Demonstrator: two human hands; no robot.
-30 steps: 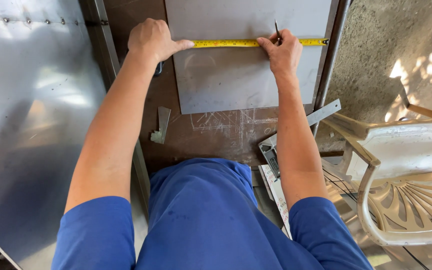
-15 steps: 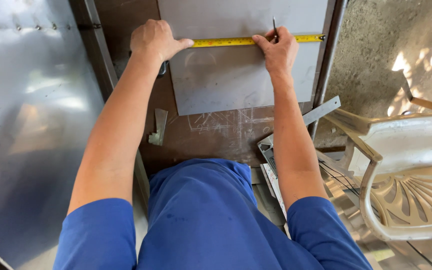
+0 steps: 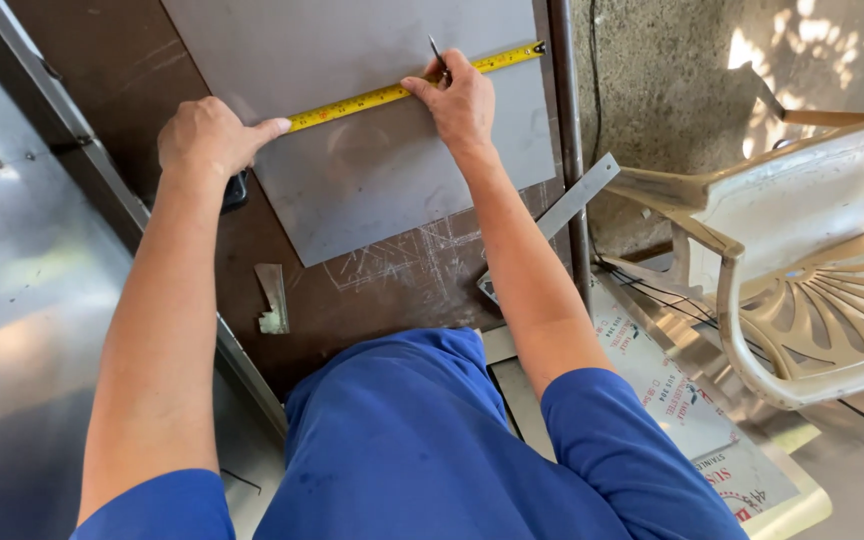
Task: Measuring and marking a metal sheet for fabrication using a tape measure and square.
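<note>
Brown workbench [image 3: 392, 290] carried a grey metal sheet [image 3: 392, 170]; left hand [image 3: 210, 140] clenched, pinning the tape measure [image 3: 372, 97] taut, right hand [image 3: 460, 100] gripping a scriber [image 3: 436, 55] against it.

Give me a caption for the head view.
Hands stretch a tape across a metal sheet, right holding a scriber.

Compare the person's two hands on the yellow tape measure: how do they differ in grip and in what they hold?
The left hand is curled at the tape measure's near end, thumb pressing it flat; the right hand sits farther along. The right hand pinches a thin marking tool; the left hand does not. Both press the tape onto the grey metal sheet.
</note>
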